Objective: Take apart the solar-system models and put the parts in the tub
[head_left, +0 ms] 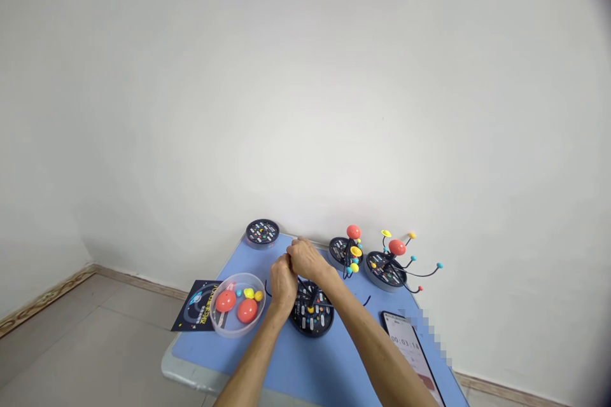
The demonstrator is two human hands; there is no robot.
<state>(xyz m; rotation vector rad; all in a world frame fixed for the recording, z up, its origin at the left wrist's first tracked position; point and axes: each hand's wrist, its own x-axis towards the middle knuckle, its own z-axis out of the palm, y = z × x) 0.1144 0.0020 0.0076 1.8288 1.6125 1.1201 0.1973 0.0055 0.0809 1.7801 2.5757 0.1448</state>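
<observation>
My left hand [283, 284] and my right hand [308, 261] are close together, fingers curled, above a round black base [312, 324] with a small yellow ball at its centre. Whatever lies between the fingers is hidden. Thin black wires [366, 301] show on the base's far side. Left of my left hand, a clear round plastic dish [237, 324] holds two red balls [247, 310] and small yellow pieces. Beyond my hands stand two built planet models [386, 267] [347, 253] on black bases, and a bare black disc [262, 232].
The blue table [296, 369] has a pale rim and meets a white wall at the back. A dark printed booklet [196, 305] lies under the dish's left side. At the right, a phone [410, 350] shows a timer, beside a pixelated patch. A tiled floor lies to the left.
</observation>
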